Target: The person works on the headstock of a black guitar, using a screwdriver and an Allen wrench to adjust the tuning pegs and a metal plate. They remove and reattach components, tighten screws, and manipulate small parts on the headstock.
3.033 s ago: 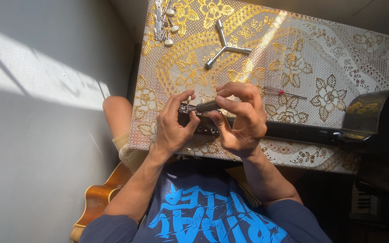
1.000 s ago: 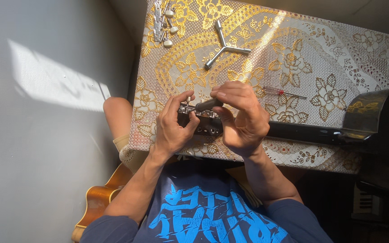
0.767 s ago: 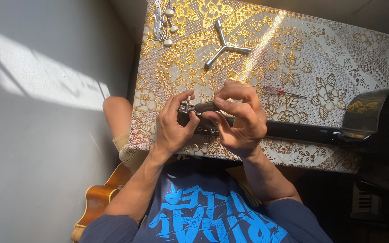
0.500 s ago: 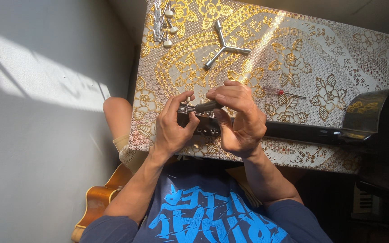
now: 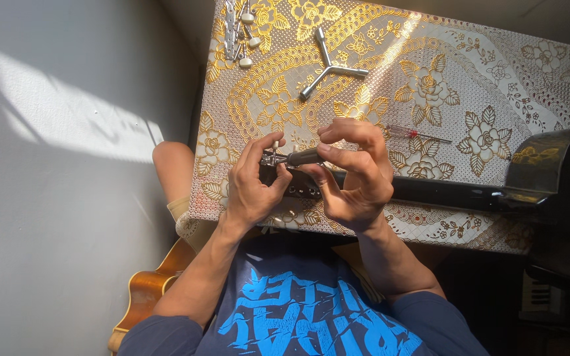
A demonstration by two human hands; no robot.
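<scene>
Small metal part (image 5: 273, 158) pinched at fingertips of left hand (image 5: 252, 188), held just above near table (image 5: 430, 79) edge, close under eyes for fine work. Right hand (image 5: 357, 178) grip closed around dark tool handle (image 5: 303, 157), tip meeting part, probably driver; exact tip unclear. Black guitar neck (image 5: 430, 191) lies across table beneath hands. Y-shaped wrench (image 5: 328, 66), tuning pegs (image 5: 242, 33), red-handled screwdriver (image 5: 417, 135) parked farther back, within reach.

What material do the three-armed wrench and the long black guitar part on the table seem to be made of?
The three-armed wrench looks like bare metal: silver-grey, with bright glints in the sun. The long black guitar part has a glossy finish that mirrors the light; it may be lacquered wood or plastic, which the look leaves open.
</scene>
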